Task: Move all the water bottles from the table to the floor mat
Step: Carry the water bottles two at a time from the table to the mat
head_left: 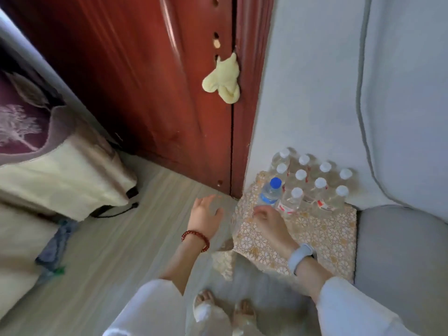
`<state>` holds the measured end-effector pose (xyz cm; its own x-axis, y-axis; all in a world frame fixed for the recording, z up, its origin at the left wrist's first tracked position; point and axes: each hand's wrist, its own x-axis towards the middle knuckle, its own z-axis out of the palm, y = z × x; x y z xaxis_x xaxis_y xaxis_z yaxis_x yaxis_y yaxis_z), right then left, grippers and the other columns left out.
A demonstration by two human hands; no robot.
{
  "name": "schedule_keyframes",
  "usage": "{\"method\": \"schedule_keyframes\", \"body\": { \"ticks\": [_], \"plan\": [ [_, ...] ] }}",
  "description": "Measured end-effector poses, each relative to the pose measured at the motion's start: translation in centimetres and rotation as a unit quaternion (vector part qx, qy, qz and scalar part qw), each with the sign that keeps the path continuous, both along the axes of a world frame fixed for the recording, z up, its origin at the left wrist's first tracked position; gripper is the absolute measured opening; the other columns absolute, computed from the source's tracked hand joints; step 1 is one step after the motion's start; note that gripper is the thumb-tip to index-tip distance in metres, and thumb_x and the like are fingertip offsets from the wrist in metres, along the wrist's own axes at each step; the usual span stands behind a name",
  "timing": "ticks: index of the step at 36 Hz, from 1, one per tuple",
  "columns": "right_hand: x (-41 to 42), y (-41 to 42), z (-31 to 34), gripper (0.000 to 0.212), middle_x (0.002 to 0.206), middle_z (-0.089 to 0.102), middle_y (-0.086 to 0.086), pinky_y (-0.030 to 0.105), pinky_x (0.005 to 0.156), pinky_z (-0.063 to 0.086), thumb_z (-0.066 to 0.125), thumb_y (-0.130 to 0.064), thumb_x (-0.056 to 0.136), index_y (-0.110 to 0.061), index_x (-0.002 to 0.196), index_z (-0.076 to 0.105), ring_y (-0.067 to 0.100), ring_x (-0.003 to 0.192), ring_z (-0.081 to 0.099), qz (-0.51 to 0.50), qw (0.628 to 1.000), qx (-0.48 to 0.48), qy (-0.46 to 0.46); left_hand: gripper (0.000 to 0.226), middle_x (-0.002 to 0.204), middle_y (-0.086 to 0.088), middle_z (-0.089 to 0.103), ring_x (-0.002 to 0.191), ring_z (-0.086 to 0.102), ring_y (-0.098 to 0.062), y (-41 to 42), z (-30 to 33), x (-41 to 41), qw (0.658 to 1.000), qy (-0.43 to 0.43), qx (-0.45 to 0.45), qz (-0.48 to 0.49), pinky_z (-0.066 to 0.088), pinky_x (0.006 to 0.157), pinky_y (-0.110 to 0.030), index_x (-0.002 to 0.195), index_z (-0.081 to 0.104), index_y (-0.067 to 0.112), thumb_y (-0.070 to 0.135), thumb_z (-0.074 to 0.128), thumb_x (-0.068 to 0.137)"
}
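Several clear water bottles with white caps (312, 185) stand packed together at the back of a small table covered with a floral lace cloth (322, 236). In front of them on the left stands a bottle with a blue cap (270, 192). My right hand (269, 221), with a pale blue wristband, reaches to the base of the blue-capped bottle and its fingers curl at it. My left hand (206, 214), wearing a red bead bracelet, hovers open over the floor to the left of the table, holding nothing.
A red-brown wooden door (150, 88) with a yellow cloth (223, 81) hanging on it is behind the table. A grey sofa arm (397, 241) sits to the right. A bed with pale bedding (48, 175) fills the left. My feet in sandals (206, 304) stand on the pale floor.
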<state>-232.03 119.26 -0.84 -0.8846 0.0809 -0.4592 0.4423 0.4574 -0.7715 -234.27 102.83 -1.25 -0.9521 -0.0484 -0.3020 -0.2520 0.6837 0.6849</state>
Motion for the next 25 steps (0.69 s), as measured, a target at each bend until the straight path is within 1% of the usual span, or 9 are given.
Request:
{"method": "schedule_keyframes", "body": {
  "ticks": [4, 6, 10, 12, 14, 16, 20, 23, 25],
  "plan": [
    [-0.2, -8.8, 4.0, 0.024, 0.111, 0.062, 0.003, 0.020, 0.080, 0.037, 0.045, -0.020, 0.093, -0.012, 0.112, 0.058, 0.015, 0.102, 0.056, 0.146, 0.989, 0.012, 0.026, 0.039, 0.127, -0.011, 0.051, 0.117, 0.048, -0.024, -8.5, 4.8, 4.0, 0.992, 0.063, -0.035, 0.107, 0.030, 0.089, -0.019, 0.126, 0.049, 0.009, 0.020, 0.053, 0.088],
    [0.4, -14.2, 6.2, 0.024, 0.109, 0.064, 0.003, 0.020, 0.079, 0.038, 0.046, -0.023, 0.093, -0.014, 0.111, 0.059, 0.018, 0.105, 0.058, 0.220, 0.974, 0.005, 0.050, 0.036, 0.122, -0.011, 0.055, 0.116, 0.049, -0.025, -13.7, 7.2, 6.9, 0.980, 0.101, -0.048, 0.167, 0.032, 0.090, -0.021, 0.122, 0.053, 0.008, 0.017, 0.054, 0.087],
    [4.6, -26.3, 10.1, 0.017, 0.095, 0.065, 0.004, 0.007, 0.064, 0.041, 0.046, -0.021, 0.094, -0.016, 0.101, 0.060, 0.020, 0.089, 0.059, 0.344, 0.935, -0.031, 0.077, 0.034, 0.119, -0.010, 0.058, 0.113, 0.051, -0.024, -24.9, 10.9, 15.5, 0.938, 0.150, -0.093, 0.299, 0.036, 0.092, -0.024, 0.120, 0.055, 0.011, 0.019, 0.055, 0.087],
    [7.3, -32.0, 11.0, 0.010, 0.094, 0.068, 0.013, 0.027, 0.080, 0.051, 0.049, -0.016, 0.091, -0.018, 0.090, 0.059, 0.028, 0.090, 0.062, 0.384, 0.917, -0.051, 0.093, 0.033, 0.116, -0.012, 0.059, 0.110, 0.053, -0.027, -29.6, 12.2, 20.5, 0.913, 0.160, -0.106, 0.360, 0.036, 0.091, -0.024, 0.118, 0.057, 0.008, 0.019, 0.057, 0.086],
    [11.6, -38.8, 11.7, 0.011, 0.089, 0.066, 0.011, 0.041, 0.088, 0.050, 0.051, -0.015, 0.090, -0.020, 0.085, 0.059, 0.030, 0.090, 0.063, 0.448, 0.886, -0.063, 0.101, 0.031, 0.111, -0.013, 0.060, 0.105, 0.056, -0.027, -34.6, 13.4, 27.3, 0.879, 0.170, -0.112, 0.431, 0.035, 0.087, -0.020, 0.114, 0.059, 0.007, 0.017, 0.059, 0.085],
    [16.6, -44.9, 12.7, 0.011, 0.086, 0.064, 0.007, 0.031, 0.081, 0.046, 0.050, -0.015, 0.091, -0.014, 0.091, 0.061, 0.024, 0.085, 0.060, 0.513, 0.849, -0.082, 0.095, 0.030, 0.111, -0.013, 0.060, 0.106, 0.056, -0.026, -38.8, 14.3, 34.3, 0.848, 0.176, -0.129, 0.484, 0.035, 0.088, -0.020, 0.113, 0.060, 0.007, 0.016, 0.060, 0.084],
    [28.6, -56.2, 14.2, 0.011, 0.088, 0.063, 0.010, 0.026, 0.066, 0.042, 0.047, -0.014, 0.092, -0.015, 0.092, 0.057, 0.022, 0.082, 0.058, 0.624, 0.771, -0.107, 0.070, 0.029, 0.114, -0.008, 0.059, 0.106, 0.056, -0.020, -45.9, 15.9, 49.5, 0.783, 0.173, -0.166, 0.574, 0.038, 0.092, -0.019, 0.113, 0.060, 0.010, 0.019, 0.059, 0.085],
    [37.2, -63.0, 14.3, 0.013, 0.094, 0.065, 0.014, 0.031, 0.075, 0.044, 0.047, -0.016, 0.092, -0.013, 0.097, 0.059, 0.024, 0.087, 0.059, 0.689, 0.712, -0.123, 0.060, 0.028, 0.113, -0.008, 0.060, 0.103, 0.057, -0.019, -49.7, 17.1, 60.0, 0.728, 0.161, -0.204, 0.635, 0.038, 0.089, -0.017, 0.112, 0.060, 0.010, 0.019, 0.059, 0.085],
    [42.7, -66.6, 14.8, 0.013, 0.097, 0.064, 0.011, 0.032, 0.077, 0.044, 0.046, -0.018, 0.093, -0.014, 0.100, 0.057, 0.023, 0.089, 0.059, 0.733, 0.666, -0.129, 0.057, 0.029, 0.114, -0.010, 0.060, 0.107, 0.056, -0.023, -51.5, 17.6, 66.3, 0.692, 0.143, -0.220, 0.673, 0.042, 0.094, -0.028, 0.113, 0.059, 0.009, 0.019, 0.059, 0.086]
  ]
}}
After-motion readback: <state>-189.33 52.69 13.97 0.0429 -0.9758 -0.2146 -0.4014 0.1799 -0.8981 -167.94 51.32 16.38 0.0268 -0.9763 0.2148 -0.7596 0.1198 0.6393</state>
